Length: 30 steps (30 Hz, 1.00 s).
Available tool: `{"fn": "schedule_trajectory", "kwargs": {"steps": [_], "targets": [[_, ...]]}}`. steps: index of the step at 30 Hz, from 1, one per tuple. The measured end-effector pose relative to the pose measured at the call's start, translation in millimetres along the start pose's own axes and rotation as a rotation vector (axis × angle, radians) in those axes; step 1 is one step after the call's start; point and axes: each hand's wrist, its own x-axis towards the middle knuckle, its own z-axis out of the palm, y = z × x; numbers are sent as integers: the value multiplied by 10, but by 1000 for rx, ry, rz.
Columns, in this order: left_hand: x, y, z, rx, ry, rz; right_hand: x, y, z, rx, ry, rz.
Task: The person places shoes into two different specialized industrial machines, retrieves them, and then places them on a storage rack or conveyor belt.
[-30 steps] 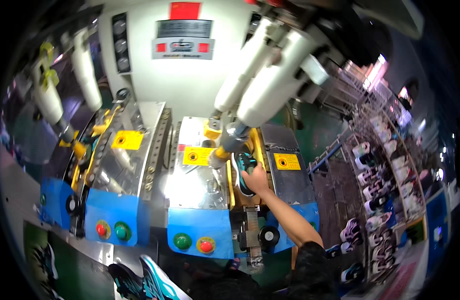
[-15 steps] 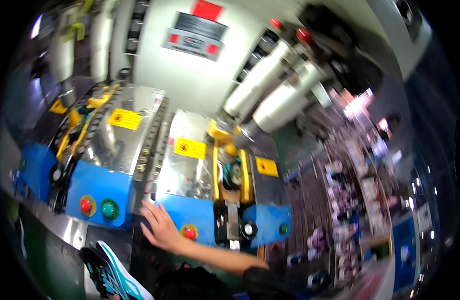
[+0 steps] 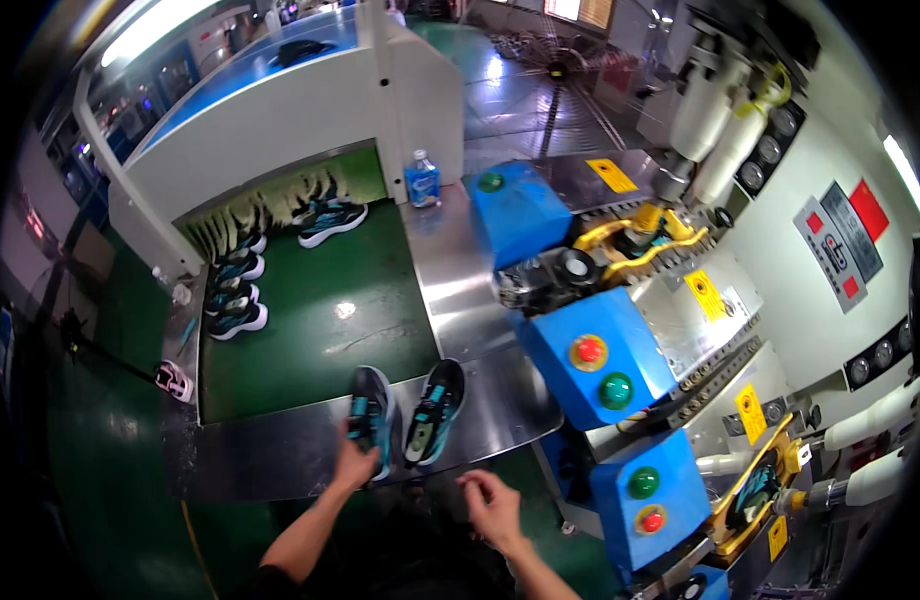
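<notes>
At the near steel counter [image 3: 500,400], the left hand [image 3: 355,462] appears to pinch the left black-and-teal sneaker [image 3: 374,395] near its heel, blur obscuring the grip; the right hand [image 3: 492,508] is empty, half spread. A sideways swing could knock the right sneaker [image 3: 436,412], just beside, over the near edge.

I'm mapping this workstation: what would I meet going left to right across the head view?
Pink-and-black shoe, left hand, the front pair's rightmost shoe, right hand, upper red button, lower red button, red wall sign.
</notes>
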Motion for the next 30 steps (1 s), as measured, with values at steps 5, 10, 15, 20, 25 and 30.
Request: {"fn": "schedule_trajectory", "kwargs": {"steps": [5,10,15,20,25,30], "targets": [[480,501,175,-293,-330,-50,541,154,251,15,300,98],[823,-227,-196,-551,-564,-91,652,-41,1229,-84,78,153],[2337,-1366,-891,202,-7,245,2794,-664,2140,-467,-385,-103],[2832,-2178,-1257,300,67,282,5333,-676,3488,-992,-797,-758],[3169,-1706,-1703,224,105,330,6909,-891,4158,-1747,-658,-416],[3369,-1730,-2366,240,214,389,6302,-1015,4370,-1391,-337,-1118]]}}
